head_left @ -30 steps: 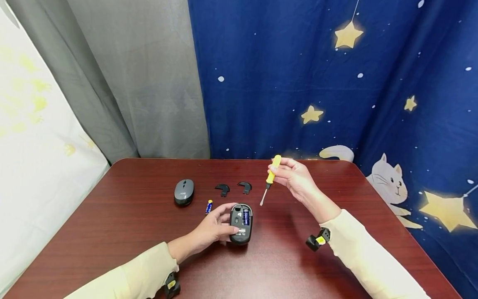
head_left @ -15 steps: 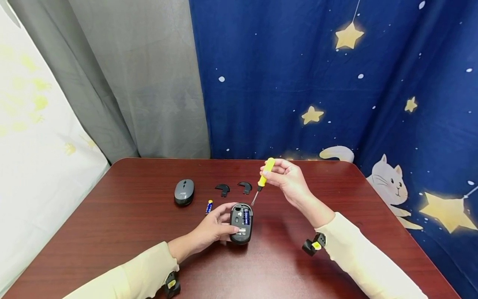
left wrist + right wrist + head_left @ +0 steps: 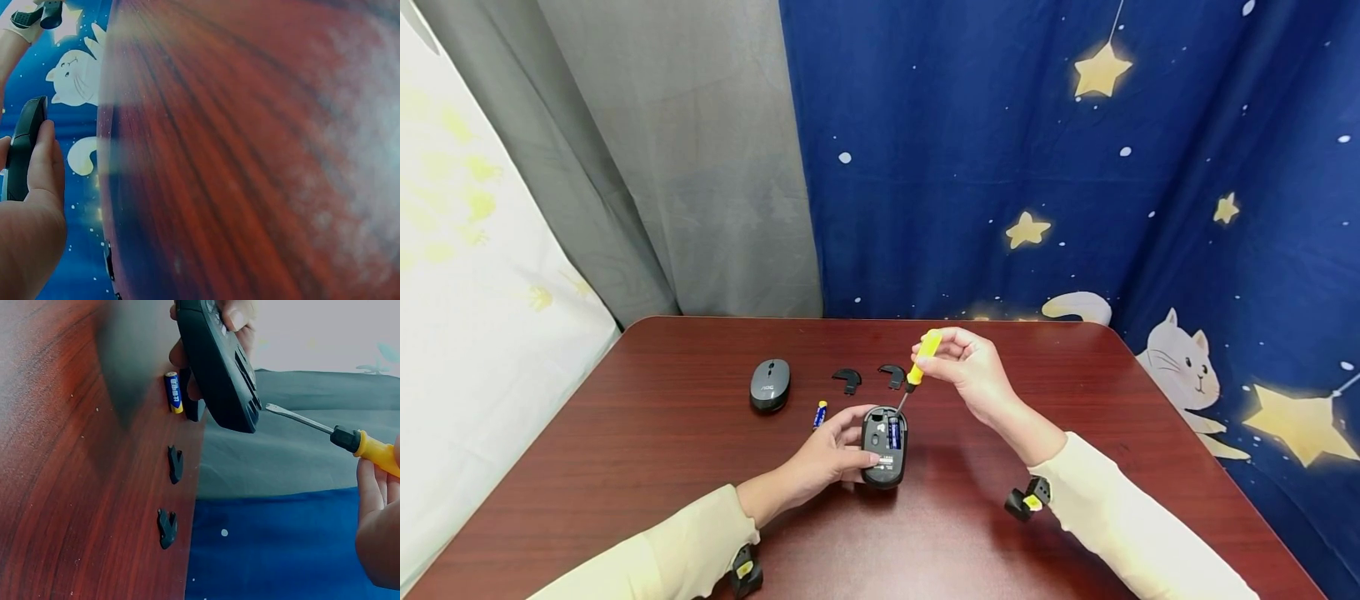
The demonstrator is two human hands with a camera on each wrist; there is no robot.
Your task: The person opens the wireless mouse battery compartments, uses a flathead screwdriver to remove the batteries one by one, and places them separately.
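Note:
A black mouse (image 3: 883, 446) lies belly up on the brown table (image 3: 625, 467), its battery bay uncovered with a blue battery inside. My left hand (image 3: 831, 457) grips its left side; the mouse edge (image 3: 25, 147) shows beside my fingers (image 3: 44, 156). My right hand (image 3: 970, 367) holds a yellow-handled screwdriver (image 3: 917, 367) tilted down, its metal tip at the far end of the mouse. In the right wrist view the screwdriver (image 3: 337, 434) nearly touches the mouse (image 3: 219, 362).
A second grey mouse (image 3: 769, 385) sits right side up at the far left. Two small black curved pieces (image 3: 847, 380) (image 3: 892, 375) lie behind the held mouse. A loose blue and yellow battery (image 3: 820, 413) lies by my left fingers. Curtains hang behind the table.
My right hand has carried the screwdriver left and down, bringing its tip from open air to the far end of the mouse. The left hand and mouse stayed put.

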